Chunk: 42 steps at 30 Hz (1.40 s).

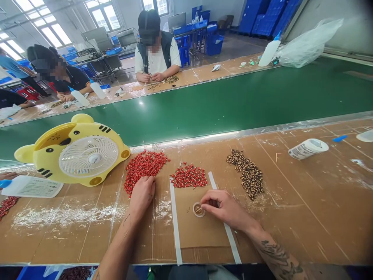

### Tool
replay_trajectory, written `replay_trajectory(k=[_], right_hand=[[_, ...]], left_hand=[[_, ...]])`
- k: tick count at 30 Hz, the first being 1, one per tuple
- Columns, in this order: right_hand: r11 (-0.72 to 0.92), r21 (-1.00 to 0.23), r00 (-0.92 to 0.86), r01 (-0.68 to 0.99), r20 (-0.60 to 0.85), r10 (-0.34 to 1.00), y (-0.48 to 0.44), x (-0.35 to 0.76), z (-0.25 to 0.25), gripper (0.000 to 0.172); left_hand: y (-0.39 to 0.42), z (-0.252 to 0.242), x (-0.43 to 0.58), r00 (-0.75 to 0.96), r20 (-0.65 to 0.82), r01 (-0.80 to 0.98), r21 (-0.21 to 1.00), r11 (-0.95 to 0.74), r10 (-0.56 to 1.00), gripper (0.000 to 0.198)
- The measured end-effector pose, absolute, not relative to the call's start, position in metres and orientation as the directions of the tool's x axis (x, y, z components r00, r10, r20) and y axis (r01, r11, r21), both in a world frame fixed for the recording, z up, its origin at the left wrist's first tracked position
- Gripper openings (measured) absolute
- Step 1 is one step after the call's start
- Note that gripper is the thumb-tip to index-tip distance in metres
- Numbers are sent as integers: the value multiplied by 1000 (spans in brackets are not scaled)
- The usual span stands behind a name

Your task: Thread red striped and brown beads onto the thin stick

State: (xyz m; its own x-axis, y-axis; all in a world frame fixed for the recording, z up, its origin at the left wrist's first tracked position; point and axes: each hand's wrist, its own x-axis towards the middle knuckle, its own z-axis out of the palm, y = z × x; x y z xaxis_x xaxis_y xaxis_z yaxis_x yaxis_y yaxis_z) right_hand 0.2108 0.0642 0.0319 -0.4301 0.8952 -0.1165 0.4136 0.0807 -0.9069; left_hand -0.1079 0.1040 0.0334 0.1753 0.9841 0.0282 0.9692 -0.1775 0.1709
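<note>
Red pieces (142, 165) lie at twelve o'clock against the left hand (143, 193) (can't tell its grip, fingertips hidden), while the right hand (223, 209), nearer the little round dish (198, 216) at its nine o'clock, pinches fingertips together, on what's unclear.

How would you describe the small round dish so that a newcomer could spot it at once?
This side of the green belt, find the brown sheet between two white strips. The dish sits on it by the right hand. Unlike the red pile just beyond, it is circular and pale-edged.
</note>
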Motion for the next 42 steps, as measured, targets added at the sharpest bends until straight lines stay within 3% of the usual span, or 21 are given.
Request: replay_trajectory(k=[4,7,10,13,17,24,36,39,42], right_hand=[[116,-900,-431,420,-85,898,65,213,30,13],[180,-884,-440,432,-33,897,64,215,28,16],[337,-851,-510,403,97,855,62,213,24,19],[537,-756,-592,374,251,766,61,208,22,28],[642,-665,-625,382,326,709,63,204,21,36],[629,-666,-619,401,309,722,65,206,22,34],[727,-512,-685,459,317,656,67,209,27,33],[702,-517,-654,490,314,688,67,210,26,34],[730,-494,-673,472,333,661,65,211,23,36]], left_hand=[[91,37,-105,200,25,951,238,-200,979,23],[72,37,-97,210,15,908,367,-201,977,21],[51,32,-85,232,-24,820,542,-182,973,19],[36,27,-73,282,-41,775,599,-202,959,22],[29,27,-67,284,-6,766,602,-224,959,25],[23,24,-53,240,58,823,518,-235,969,14],[35,36,-26,315,-150,904,350,-248,937,20],[33,31,-27,321,-111,891,373,-260,941,20],[21,18,-30,350,33,862,381,-336,936,23]])
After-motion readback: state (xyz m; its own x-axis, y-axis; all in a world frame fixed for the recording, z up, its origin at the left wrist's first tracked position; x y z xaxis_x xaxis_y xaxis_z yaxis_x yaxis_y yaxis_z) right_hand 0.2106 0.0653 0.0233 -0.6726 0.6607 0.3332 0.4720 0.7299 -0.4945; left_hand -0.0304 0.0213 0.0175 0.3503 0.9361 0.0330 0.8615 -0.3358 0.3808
